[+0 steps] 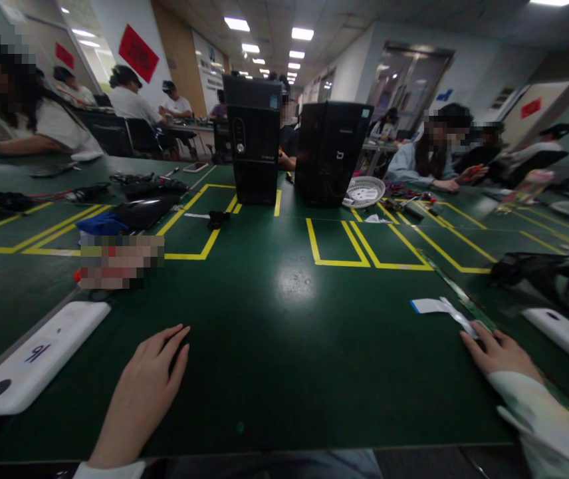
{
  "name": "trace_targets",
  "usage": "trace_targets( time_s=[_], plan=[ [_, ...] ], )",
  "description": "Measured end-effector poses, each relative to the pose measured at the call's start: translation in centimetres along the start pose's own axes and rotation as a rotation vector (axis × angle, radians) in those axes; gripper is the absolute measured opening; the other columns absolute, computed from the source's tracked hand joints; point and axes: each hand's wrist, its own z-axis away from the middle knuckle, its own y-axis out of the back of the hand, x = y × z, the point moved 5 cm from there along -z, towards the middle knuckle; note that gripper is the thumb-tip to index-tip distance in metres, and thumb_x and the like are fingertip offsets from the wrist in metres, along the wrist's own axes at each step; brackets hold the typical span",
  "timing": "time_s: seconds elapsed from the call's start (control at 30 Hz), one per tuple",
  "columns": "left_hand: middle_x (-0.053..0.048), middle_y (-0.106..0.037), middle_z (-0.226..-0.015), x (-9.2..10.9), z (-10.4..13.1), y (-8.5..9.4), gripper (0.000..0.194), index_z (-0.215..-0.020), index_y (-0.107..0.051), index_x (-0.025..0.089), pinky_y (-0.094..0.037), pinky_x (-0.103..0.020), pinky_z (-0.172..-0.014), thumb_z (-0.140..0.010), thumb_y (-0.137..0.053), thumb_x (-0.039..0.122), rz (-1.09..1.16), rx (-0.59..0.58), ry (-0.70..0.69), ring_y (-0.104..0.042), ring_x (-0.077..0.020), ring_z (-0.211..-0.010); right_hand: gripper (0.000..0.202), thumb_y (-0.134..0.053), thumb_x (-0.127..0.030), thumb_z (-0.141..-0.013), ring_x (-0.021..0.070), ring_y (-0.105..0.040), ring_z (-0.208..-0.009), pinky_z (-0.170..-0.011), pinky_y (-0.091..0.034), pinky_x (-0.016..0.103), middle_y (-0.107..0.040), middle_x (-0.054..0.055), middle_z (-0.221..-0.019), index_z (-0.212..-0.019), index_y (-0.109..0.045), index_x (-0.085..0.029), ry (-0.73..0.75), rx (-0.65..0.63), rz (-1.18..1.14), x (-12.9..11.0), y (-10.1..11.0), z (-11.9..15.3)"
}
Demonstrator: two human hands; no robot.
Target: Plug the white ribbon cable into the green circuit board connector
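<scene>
My left hand [142, 386] lies on the green tabletop [284, 386] with its fingers stretched out and nothing in them. At the right, my right hand [504, 352] is closed over a long, narrow green circuit board [464, 297], its fingertips by the place where a white ribbon cable [431, 305] joins. The cable has a blue end and points left, flat on the table. Part of the board is hidden beneath my hand and sleeve.
White oblong devices lie at the left [40, 359] and right [568, 339]. Two black computer towers [252, 140] [332, 153] stand at the back, beside a white basket [365, 191]. Yellow tape [344, 263] marks the table. Cables [139, 185] lie back left; people sit around.
</scene>
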Motion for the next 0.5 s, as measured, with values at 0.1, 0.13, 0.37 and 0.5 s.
trace_targets(
  time_s=[0.1, 0.13, 0.37, 0.5],
  plan=[
    [-0.015, -0.06, -0.121, 0.0, 0.0, 0.1, 0.051, -0.121, -0.06, 0.015, -0.048, -0.046, -0.093, -0.091, -0.033, 0.046, -0.001, -0.006, 0.006, -0.056, -0.0297, -0.11, 0.071, -0.021, -0.057, -0.09, 0.0387, -0.046, -0.123, -0.097, -0.036, 0.046, -0.042, 0.029, -0.136, -0.139, -0.044, -0.011, -0.161, -0.201, -0.022, -0.7, 1.2, -1.3],
    [-0.015, -0.06, -0.121, -0.1, 0.1, 0.1, 0.051, -0.121, -0.06, 0.015, -0.048, -0.046, -0.092, -0.091, -0.033, 0.046, -0.003, -0.013, 0.011, -0.056, -0.0297, -0.11, 0.071, -0.02, -0.057, -0.091, 0.0387, -0.043, -0.126, -0.098, -0.035, 0.047, -0.039, 0.028, -0.139, -0.141, -0.042, -0.012, -0.175, -0.222, -0.035, -1.0, 1.7, -1.6],
    [-0.014, -0.059, -0.121, 0.1, 0.0, 0.2, 0.05, -0.121, -0.06, 0.016, -0.047, -0.045, -0.094, -0.092, -0.033, 0.046, 0.009, -0.005, 0.01, -0.055, -0.0287, -0.11, 0.075, -0.015, -0.062, -0.09, 0.0472, -0.04, -0.123, -0.086, -0.033, 0.057, -0.039, 0.03, -0.137, -0.139, -0.045, -0.013, -0.24, -0.215, -0.1, -2.0, 2.8, -2.7],
    [-0.014, -0.059, -0.121, 0.0, 0.1, 0.1, 0.05, -0.121, -0.059, 0.017, -0.045, -0.045, -0.096, -0.092, -0.032, 0.048, 0.008, -0.006, 0.01, -0.055, -0.0286, -0.11, 0.075, -0.016, -0.061, -0.089, 0.0471, -0.038, -0.123, -0.082, -0.033, 0.058, -0.037, 0.03, -0.138, -0.14, -0.044, -0.014, -0.287, -0.218, -0.116, -2.3, 2.7, -2.8]
  ],
)
